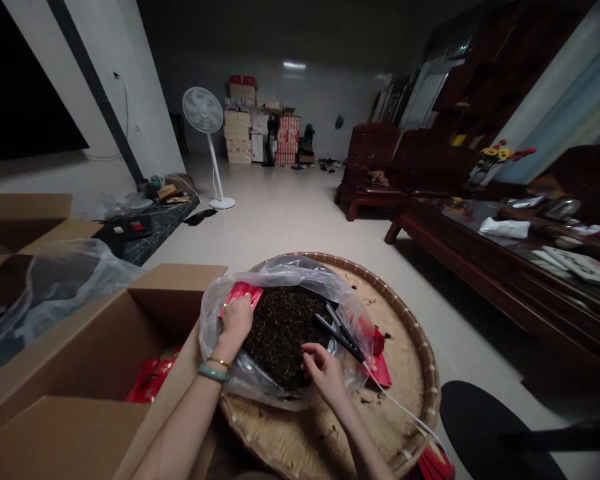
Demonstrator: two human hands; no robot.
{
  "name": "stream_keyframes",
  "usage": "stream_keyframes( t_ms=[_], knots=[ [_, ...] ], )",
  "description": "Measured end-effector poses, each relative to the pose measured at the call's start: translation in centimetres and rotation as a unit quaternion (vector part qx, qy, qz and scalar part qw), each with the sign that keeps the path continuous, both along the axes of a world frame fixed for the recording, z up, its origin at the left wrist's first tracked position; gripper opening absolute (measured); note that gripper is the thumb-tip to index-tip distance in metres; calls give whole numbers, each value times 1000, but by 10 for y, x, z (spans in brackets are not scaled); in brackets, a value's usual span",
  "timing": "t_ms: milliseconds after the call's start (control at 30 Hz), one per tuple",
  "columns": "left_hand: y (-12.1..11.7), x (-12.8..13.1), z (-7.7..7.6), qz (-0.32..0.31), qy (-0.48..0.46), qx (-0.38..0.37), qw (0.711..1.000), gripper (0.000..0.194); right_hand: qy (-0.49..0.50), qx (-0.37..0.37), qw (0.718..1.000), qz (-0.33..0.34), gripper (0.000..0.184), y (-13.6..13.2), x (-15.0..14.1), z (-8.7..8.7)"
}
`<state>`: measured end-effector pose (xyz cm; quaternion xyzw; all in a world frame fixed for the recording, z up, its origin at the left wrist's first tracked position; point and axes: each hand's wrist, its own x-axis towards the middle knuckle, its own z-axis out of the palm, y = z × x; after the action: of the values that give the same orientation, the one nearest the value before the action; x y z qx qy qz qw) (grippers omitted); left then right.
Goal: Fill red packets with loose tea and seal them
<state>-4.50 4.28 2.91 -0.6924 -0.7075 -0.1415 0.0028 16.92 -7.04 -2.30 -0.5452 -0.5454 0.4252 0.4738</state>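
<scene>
A clear plastic bag (211, 313) holding dark dried tea leaves (285, 327) lies open on a round woven bamboo tray (410, 347). At the bag's left side, my left hand (237, 320) is closed on a red packet (241, 289), which rests by the leaves. My right hand (325, 373) is over the near right part of the leaves, fingers curled in a pinch; whatever is between the fingertips is too small to make out. A black hair straightener (347, 339) with a white cord lies across the bag's right rim, jaws apart. More red packets (379, 370) lie beside it on the tray.
To the left stands an open cardboard box (80, 347) with red packets (153, 379) inside. Further red packets (435, 463) lie beyond the tray's lower right rim. A white fan (213, 153), a dark wooden table (460, 267) and stacked boxes (237, 133) stand farther off.
</scene>
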Motion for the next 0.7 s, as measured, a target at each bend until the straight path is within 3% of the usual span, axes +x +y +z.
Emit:
stream_keyframes(
  t_ms=[200,267,367,533,700],
  knots=[
    [-1,-6,-1,-12,-55,26,998,31,41,-23,999,-14,37,6,-10,1],
    [-4,-5,-5,-39,-94,70,992,29,60,-16,998,-30,39,15,-15,5],
    [-8,-5,-8,-22,-65,119,991,32,58,7,998,-27,38,29,-21,12],
    [-6,-7,0,-6,39,64,997,33,5,19,1000,9,29,35,-26,15],
    [-2,-8,6,-3,78,32,996,34,-19,14,1000,15,25,26,-24,10]
  ],
)
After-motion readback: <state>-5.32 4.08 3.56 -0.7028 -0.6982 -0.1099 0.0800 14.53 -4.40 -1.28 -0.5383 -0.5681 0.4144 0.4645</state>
